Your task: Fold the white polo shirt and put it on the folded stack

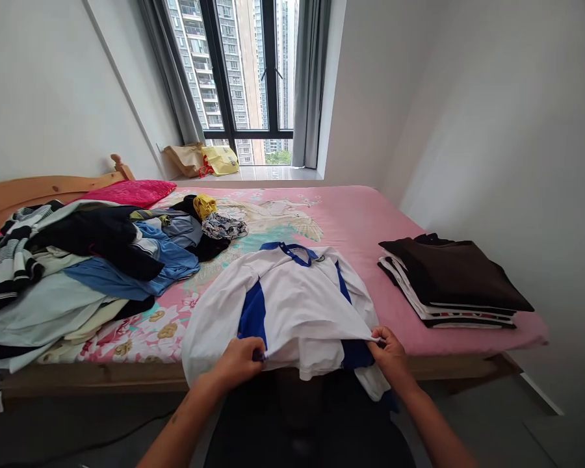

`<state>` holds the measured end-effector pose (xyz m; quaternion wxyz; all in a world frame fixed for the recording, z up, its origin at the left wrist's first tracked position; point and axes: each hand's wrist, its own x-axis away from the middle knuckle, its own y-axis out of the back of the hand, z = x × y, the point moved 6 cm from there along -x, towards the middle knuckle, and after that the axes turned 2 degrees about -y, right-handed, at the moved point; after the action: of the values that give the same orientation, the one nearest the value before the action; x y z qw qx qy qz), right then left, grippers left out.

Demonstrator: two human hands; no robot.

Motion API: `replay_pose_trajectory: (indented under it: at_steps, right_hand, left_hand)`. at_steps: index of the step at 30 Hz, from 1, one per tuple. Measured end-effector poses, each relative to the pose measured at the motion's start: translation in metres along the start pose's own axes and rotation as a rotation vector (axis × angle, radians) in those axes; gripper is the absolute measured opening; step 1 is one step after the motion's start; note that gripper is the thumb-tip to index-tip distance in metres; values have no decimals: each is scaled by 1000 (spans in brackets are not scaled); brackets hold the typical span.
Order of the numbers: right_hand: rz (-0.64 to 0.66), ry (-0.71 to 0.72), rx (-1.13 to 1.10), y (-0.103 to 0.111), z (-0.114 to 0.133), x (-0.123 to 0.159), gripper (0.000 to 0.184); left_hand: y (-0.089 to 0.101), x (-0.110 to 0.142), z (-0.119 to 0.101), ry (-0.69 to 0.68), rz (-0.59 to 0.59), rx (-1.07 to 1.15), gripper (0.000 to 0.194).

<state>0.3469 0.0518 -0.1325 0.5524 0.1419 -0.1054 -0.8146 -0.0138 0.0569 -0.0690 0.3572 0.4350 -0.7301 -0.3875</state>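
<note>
fingers (257, 346) of the left hand (236, 364) and right hand (390, 356) pinched on the white-and-blue shirt (299, 292), which hangs over the bed (353, 221) edge; clothes heap (112, 244) kinda cut off at left, brown bag (182, 160) contents hidden.

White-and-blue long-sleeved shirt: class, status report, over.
Left hand, right hand: both pinching shirt. Near end overhanging bed. Clothes heap left, folded stack right, neither touching.

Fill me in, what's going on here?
A person pinches a shirt near its hem, left hand and right hand at opposite sides. It lies spread on the bed, collar toward the window. Loose clothes are heaped to the left; a folded stack sits to the right.
</note>
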Motion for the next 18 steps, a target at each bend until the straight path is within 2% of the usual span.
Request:
replay_pose_trajectory:
  at_steps: [2,5,8,10,12,14,16,18]
  right_hand:
    - [-21,-35,-41,1,6,4,26]
    - [-174,-50,-51,14,22,6,24]
    - [-396,29,-3,39,39,7,23]
    - [-466,59,49,52,40,8,26]
    - [-455,63,54,58,34,9,30]
    - [-415,24,12,58,24,9,33]
    - [-393,-33,-23,54,16,10,36]
    - [-404,-93,-49,51,13,11,38]
  left_hand:
    - [0,20,-3,-30,-75,10,10]
    - [7,51,10,21,-322,28,8]
    - [12,87,39,198,-621,70,7]
    - [7,109,56,316,-743,107,11]
    - [-2,123,64,342,-812,160,14]
    - [-9,130,66,298,-878,250,11]
    - [-12,131,69,291,-929,386,8]
    - [-13,129,74,342,-963,532,12]
